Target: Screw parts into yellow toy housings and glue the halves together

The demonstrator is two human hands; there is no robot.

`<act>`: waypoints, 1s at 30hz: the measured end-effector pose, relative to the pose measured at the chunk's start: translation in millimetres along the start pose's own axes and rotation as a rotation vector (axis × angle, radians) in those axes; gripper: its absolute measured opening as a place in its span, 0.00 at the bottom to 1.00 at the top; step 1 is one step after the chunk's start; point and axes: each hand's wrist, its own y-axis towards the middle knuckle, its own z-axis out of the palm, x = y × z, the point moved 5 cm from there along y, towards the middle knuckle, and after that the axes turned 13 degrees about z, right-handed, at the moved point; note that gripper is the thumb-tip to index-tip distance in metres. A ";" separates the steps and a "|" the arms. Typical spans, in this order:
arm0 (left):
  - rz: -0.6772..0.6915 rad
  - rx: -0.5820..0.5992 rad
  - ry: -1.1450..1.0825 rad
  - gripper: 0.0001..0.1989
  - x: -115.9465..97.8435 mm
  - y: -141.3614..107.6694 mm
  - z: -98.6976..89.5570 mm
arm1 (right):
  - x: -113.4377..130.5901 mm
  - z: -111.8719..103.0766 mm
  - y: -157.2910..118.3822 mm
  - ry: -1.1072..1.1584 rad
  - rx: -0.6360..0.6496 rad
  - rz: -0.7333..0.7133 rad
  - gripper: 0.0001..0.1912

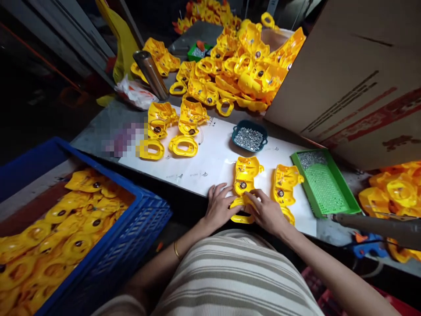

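Observation:
Near the front edge of the white-covered table, a yellow ring-shaped handle [242, 218] lies against a yellow plastic shell [245, 171] with a round metal part in it. My left hand [219, 205] grips the handle's left side, thumb and fingers at its upper edge. On the other side my right hand [266, 210] has its fingers closed at the handle's upper right, where it meets the shell; anything small between the fingertips is hidden. To the right sits another yellow shell [285, 182], its handle partly behind my right hand.
A dark bowl of small metal parts [249, 137] stands behind the shells, a green tray [324, 184] to the right. Two more shell sets lie back left. Yellow parts [250, 66] are heaped behind. A blue crate [131, 232] stands left, a cardboard box [355, 79] right.

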 end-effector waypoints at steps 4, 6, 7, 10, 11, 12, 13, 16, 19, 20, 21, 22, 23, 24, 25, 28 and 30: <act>-0.067 -0.128 -0.086 0.11 16.8 5.9 -11.6 | -16.7 -11.3 5.4 0.228 -0.130 0.147 0.18; -0.136 -0.224 -0.152 0.16 27.4 14.1 -18.1 | -21.6 -13.2 10.2 0.316 -0.173 0.191 0.17; -0.163 -0.254 -0.182 0.19 31.5 20.0 -19.8 | -22.8 -13.9 13.8 0.359 -0.185 0.200 0.17; -0.152 -0.252 -0.206 0.18 33.4 41.9 -19.6 | -22.4 -16.5 29.0 0.505 -0.204 0.202 0.15; -0.124 -0.241 -0.183 0.15 31.1 48.7 -19.1 | -21.8 -17.5 35.1 0.554 -0.210 0.203 0.15; -0.091 -0.231 -0.151 0.11 27.9 54.4 -18.6 | -21.2 -18.4 41.4 0.599 -0.216 0.209 0.14; -0.061 -0.223 -0.114 0.09 24.4 58.7 -18.1 | -20.8 -19.0 47.6 0.639 -0.218 0.222 0.14; -0.003 -0.204 0.002 0.06 14.6 63.0 -17.7 | -20.3 -17.0 64.2 0.734 -0.181 0.274 0.15; 0.043 -0.178 0.081 0.05 7.0 61.8 -18.4 | -23.0 -13.5 74.5 0.793 -0.145 0.311 0.14; 0.057 -0.173 0.093 0.06 5.0 61.8 -19.2 | -25.1 -12.5 76.5 0.801 -0.139 0.323 0.12; 0.066 -0.176 0.101 0.06 3.4 62.4 -20.3 | -27.7 -11.8 77.9 0.804 -0.136 0.335 0.11; 0.069 -0.185 0.107 0.07 2.1 63.9 -21.6 | -30.6 -11.3 78.9 0.804 -0.131 0.345 0.10; 0.071 -0.195 0.111 0.10 0.8 66.4 -22.4 | -33.4 -11.1 79.6 0.806 -0.127 0.352 0.10; 0.076 -0.199 0.117 0.14 -0.7 70.0 -22.3 | -35.9 -11.3 80.2 0.811 -0.123 0.353 0.10; 0.086 -0.194 0.123 0.19 -2.5 74.5 -20.9 | -38.0 -12.0 80.6 0.817 -0.122 0.347 0.10; 0.147 -0.132 0.121 0.28 -8.0 90.3 -9.4 | -42.5 -14.7 81.4 0.807 -0.122 0.328 0.11; 0.171 -0.090 0.098 0.27 -8.0 98.7 0.3 | -45.9 -16.4 81.5 0.788 -0.128 0.334 0.15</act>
